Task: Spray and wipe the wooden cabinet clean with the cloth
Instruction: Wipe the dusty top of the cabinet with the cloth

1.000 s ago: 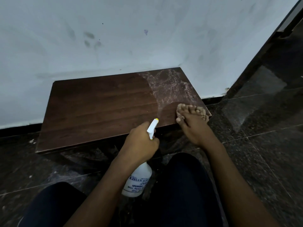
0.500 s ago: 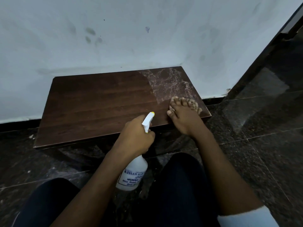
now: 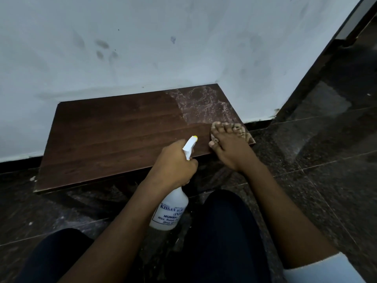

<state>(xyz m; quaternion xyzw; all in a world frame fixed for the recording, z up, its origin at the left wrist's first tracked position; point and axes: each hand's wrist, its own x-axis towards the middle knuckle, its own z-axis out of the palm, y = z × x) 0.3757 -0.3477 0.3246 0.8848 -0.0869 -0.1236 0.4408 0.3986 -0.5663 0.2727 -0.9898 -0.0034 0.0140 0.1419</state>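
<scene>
Head view: L hand (image 3: 173, 166) gripping "KISSAN AGR…" spray bottle (image 3: 170, 211); R hand (image 3: 230, 148) flat, probably on cloth (image 3: 241, 132).

the wooden cabinet (image 3: 114, 137) top is dark reddish brown with long horizontal grain bands, and its upper right corner carries a pale, whitish, web-like film. the cloth (image 3: 241, 130) is tan with darker brown patches. the spray bottle (image 3: 170, 209) is translucent white with blue lettering, a white nozzle and a yellow tip. the wall (image 3: 142, 48) is pale bluish white with grey smudges. the floor (image 3: 326, 170) is dark speckled stone.
</scene>
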